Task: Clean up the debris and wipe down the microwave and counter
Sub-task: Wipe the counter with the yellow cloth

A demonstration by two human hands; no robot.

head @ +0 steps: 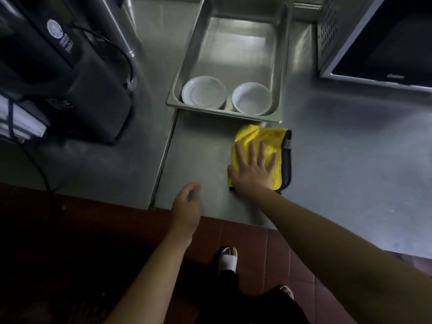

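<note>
A yellow cloth [263, 139] with a dark edge lies flat on the steel counter [346, 146], just in front of a metal tray. My right hand [253, 168] presses on it, palm down, fingers straight and spread. My left hand [188, 206] hovers at the counter's front edge, left of the cloth, fingers loosely curled and holding nothing. The microwave [383, 43] stands at the back right, its dark door facing me.
A steel tray [233, 31] behind the cloth holds two white bowls, one [203, 92] on the left and the other [252, 98] beside it. A black appliance [70, 73] with cables stands at the left. A seam [167, 150] splits the counter. Red floor tiles lie below.
</note>
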